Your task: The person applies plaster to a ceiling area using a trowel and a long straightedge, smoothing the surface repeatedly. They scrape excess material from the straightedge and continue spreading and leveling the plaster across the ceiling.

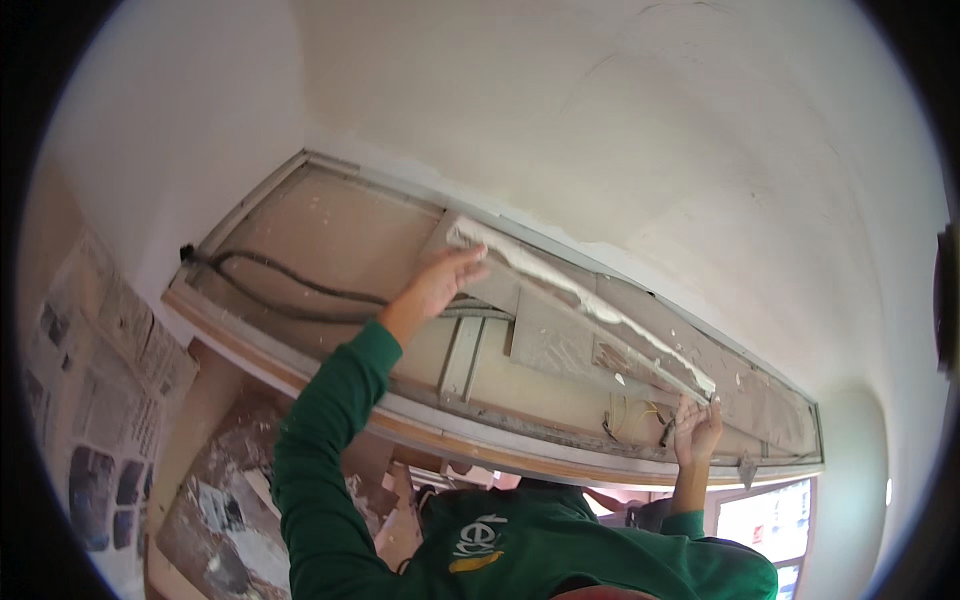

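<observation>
A long, narrow strip of what looks like plasterboard [585, 300], with a ragged white edge, slants across the recess from upper left to lower right. My left hand [447, 279] grips it near its upper left end, fingers bent against the edge. At the other end, my right hand [697, 432] pinches the strip between raised fingers and thumb. Behind the strip, loose grey board pieces [555, 345] partly cover the recess floor. Both my arms wear green sleeves [335, 400].
Dark cables [290, 312] loop through the left part of the metal-framed recess [345, 225]. Thin yellow wires [620, 415] stick up near my right hand. A wooden edge [250, 340] borders the near side. Newspaper sheets [100, 400] cover the left wall; a splattered surface [225, 500] lies below.
</observation>
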The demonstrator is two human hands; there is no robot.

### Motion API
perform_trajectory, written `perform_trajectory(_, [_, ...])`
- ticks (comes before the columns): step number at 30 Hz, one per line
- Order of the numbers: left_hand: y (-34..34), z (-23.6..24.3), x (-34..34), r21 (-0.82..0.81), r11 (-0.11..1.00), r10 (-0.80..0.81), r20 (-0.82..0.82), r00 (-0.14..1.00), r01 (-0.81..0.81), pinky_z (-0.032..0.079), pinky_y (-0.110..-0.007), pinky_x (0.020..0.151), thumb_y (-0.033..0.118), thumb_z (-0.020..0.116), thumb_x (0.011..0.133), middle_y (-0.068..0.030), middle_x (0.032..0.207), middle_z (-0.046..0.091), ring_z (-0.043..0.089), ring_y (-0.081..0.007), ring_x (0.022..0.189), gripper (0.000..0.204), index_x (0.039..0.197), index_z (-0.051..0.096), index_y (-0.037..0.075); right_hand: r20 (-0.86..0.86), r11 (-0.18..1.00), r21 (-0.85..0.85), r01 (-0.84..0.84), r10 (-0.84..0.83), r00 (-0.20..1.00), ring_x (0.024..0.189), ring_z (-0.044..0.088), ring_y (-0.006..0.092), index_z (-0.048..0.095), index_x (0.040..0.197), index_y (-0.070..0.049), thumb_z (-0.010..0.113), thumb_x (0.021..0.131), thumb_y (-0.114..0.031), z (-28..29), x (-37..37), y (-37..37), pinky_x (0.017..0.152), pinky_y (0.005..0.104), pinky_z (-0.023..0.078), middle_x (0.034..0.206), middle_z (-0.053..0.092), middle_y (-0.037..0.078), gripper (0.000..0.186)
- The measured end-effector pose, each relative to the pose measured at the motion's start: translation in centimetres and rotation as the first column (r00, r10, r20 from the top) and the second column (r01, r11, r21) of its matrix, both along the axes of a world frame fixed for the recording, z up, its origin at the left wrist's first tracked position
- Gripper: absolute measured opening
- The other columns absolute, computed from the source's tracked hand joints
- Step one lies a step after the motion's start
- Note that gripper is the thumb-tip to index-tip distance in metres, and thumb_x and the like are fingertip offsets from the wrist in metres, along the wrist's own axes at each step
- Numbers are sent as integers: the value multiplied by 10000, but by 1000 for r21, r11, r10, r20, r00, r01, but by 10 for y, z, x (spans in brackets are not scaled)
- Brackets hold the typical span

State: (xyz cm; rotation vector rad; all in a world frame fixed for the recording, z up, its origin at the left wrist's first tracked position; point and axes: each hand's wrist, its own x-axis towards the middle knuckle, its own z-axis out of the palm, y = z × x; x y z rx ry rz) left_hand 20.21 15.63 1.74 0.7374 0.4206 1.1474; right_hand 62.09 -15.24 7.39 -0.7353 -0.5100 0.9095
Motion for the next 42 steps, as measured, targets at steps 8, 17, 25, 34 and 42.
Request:
perform_trajectory(8, [-16,-2,20,-13,960,-278,-189,942,281,553,-346,897,152,689,889,-109,1067,629,651,-262,1011,287,1080,587,-36,145,943,-318,95,-50,988,732,665,224,508,1197,27,393,947,-610,-36,28,-36,620,294,537,919,673,172,694])
perform_trajectory(17, [-31,1,18,44,950,-274,-356,893,309,577,-302,774,187,707,876,-148,992,682,693,-240,912,317,1065,626,-55,388,866,-453,214,-25,921,727,631,183,517,1215,-55,322,962,-619,-69,61,-41,644,297,498,862,669,105,649])
perform_trajectory(25, [-21,-2,12,-13,952,-273,-482,833,305,576,-288,718,204,686,890,-205,966,693,702,-225,854,330,1070,629,-66,483,885,-390,255,-39,875,717,632,169,545,1167,-26,322,994,-559,-78,68,-43,607,270,481,843,667,99,603])
perform_trajectory(34, [-27,0,10,-40,949,-296,-447,844,311,565,-300,739,218,650,916,-203,997,692,693,-236,897,260,1029,642,-15,624,885,-254,390,-158,765,695,588,146,519,1070,-20,408,981,-559,-89,65,-50,594,258,458,840,602,96,558])
perform_trajectory(42, [-44,-9,22,-148,980,-183,-405,896,134,552,-300,790,239,641,913,-185,1076,658,683,-226,906,289,1097,558,31,766,915,-208,346,-68,640,707,536,137,509,1237,18,427,982,-539,-96,70,-70,616,264,434,862,585,81,619])
